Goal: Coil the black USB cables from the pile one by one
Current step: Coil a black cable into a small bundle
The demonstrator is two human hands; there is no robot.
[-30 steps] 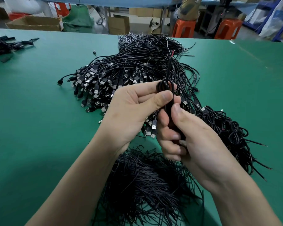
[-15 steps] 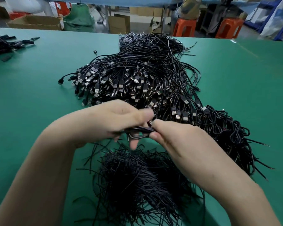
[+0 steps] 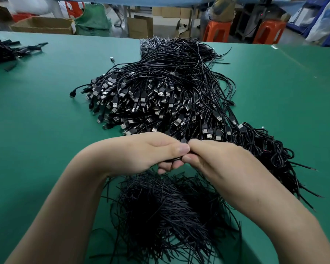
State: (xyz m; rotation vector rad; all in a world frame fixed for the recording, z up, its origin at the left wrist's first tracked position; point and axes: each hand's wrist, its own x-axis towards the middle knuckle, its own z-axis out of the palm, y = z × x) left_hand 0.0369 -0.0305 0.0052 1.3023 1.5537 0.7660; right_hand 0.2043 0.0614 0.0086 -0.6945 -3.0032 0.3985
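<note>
**Both hands pinched on one cable, near edge of the pile**

- Far left, back of the green table [image 3: 36,130]: a small heap of black parts [image 3: 0,52], too blurred to identify.
- Behind the table edge, left: an open cardboard box [image 3: 44,25] and a green bag [image 3: 92,23]. Any print on the cartons back there is too blurred to read.
- Left hand [image 3: 141,151]: palm down, fingers curled under, thumb laid flat on top. It pinches a thin black cable [image 3: 172,159], of which only a short strand shows below the thumb.
- Centre: the pile of USB cables [image 3: 160,96] lies just beyond the hands. Its silver-tipped plugs fan toward the person and its wire tails run away to the far side. No marking on the plugs is legible.
- Near side, beneath the wrists: a heap of thin black strands [image 3: 166,206], loose and bristling.
- Right hand [image 3: 217,159]: fingers curled, thumb tip touching the left thumb tip. It grips the same cable, which is held low over the gap between the pile and the strand heap. How far the cable is coiled inside the hands cannot be told.
- Right of the pile and touching it: a clump of coiled cables [image 3: 265,147], with stray ends poking out toward the right.
- Back right, past the table: two orange stools [image 3: 216,31].
</note>
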